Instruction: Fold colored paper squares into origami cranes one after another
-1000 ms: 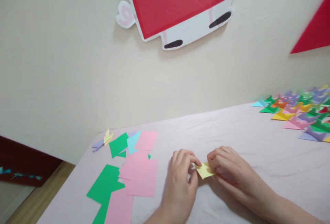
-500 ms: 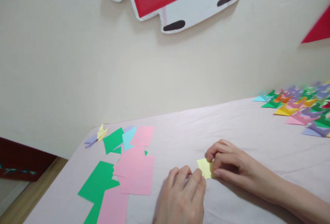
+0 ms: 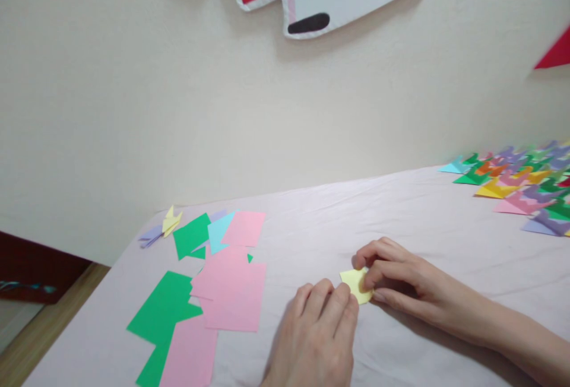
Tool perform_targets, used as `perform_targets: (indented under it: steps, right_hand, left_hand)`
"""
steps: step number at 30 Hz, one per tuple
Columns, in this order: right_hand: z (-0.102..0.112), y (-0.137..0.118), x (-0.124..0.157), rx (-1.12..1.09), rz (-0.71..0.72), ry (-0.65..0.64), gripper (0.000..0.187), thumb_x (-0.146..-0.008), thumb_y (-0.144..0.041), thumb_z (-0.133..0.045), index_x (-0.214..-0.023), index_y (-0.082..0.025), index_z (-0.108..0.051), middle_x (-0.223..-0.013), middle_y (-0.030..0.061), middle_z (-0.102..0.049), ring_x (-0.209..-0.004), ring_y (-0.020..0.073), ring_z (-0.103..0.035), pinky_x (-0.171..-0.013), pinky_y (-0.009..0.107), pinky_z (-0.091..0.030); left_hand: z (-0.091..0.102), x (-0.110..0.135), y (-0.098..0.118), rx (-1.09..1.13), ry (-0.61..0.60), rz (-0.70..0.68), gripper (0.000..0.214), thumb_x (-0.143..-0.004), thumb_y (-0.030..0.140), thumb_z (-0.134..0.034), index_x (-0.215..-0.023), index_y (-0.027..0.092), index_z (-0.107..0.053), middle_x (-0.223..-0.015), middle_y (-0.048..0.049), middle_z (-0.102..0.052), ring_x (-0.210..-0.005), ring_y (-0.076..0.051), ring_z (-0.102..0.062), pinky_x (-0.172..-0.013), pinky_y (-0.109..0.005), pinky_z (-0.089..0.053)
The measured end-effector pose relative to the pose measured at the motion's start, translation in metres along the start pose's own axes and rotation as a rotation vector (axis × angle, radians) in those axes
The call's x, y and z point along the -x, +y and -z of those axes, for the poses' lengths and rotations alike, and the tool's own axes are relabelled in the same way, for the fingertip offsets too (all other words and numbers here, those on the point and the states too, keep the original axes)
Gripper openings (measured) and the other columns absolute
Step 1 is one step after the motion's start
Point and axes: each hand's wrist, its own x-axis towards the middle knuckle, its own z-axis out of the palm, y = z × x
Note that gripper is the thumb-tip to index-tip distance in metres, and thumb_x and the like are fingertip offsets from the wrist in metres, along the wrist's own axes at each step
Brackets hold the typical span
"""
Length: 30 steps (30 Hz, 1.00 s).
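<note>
The small yellow piece of paper (image 3: 353,283) lies on the pale cloth (image 3: 307,227), between both hands' fingertips. At the paper's right end, the right hand's (image 3: 398,277) curled fingers and thumb touch it, slightly parted; whether they pinch it cannot be told. At the paper's lower left, the left hand (image 3: 316,330), palm down, touches the edge with bent fingertips, its thumb hidden, its grip unclear.

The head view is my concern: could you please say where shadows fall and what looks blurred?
In the head view, soft shadow lies under the right hand and forearm; in the head view too, the folded-paper figures smear toward the back.
</note>
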Motion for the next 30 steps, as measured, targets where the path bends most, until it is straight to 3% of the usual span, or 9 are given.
perform_targets:
  steps: [4, 14, 30]
  right_hand:
    - [-0.004, 0.0, -0.003, 0.041, -0.019, 0.082, 0.019, -0.095, -0.031, -0.056, -0.079, -0.023, -0.063, -0.104, 0.0048, -0.058, -0.101, 0.0208, -0.053, -0.088, 0.036, -0.045]
    - [-0.018, -0.007, -0.011, 0.202, -0.066, 0.234, 0.016, -0.087, -0.015, -0.052, -0.073, -0.022, -0.057, -0.088, 0.0048, -0.062, -0.084, 0.0213, -0.054, -0.076, 0.037, -0.043]
    - [-0.021, -0.01, -0.014, 0.213, -0.094, 0.267, 0.016, -0.086, -0.014, -0.053, -0.072, -0.022, -0.055, -0.081, 0.0033, -0.06, -0.08, 0.0209, -0.053, -0.074, 0.036, -0.042]
  left_hand:
    - [0.001, -0.001, -0.001, 0.011, -0.009, -0.019, 0.028, -0.094, 0.009, -0.04, -0.107, 0.013, -0.065, -0.109, -0.0065, -0.067, -0.095, -0.02, -0.054, -0.079, -0.034, -0.045]
    - [0.001, -0.002, 0.002, 0.027, 0.022, -0.034, 0.029, -0.094, 0.006, -0.036, -0.098, 0.011, -0.064, -0.099, -0.0085, -0.067, -0.088, -0.02, -0.056, -0.076, -0.035, -0.046]
    - [0.0, -0.004, 0.006, -0.045, -0.015, -0.051, 0.03, -0.096, 0.011, -0.037, -0.111, 0.01, -0.063, -0.091, -0.0072, -0.064, -0.088, -0.021, -0.055, -0.077, -0.035, -0.044]
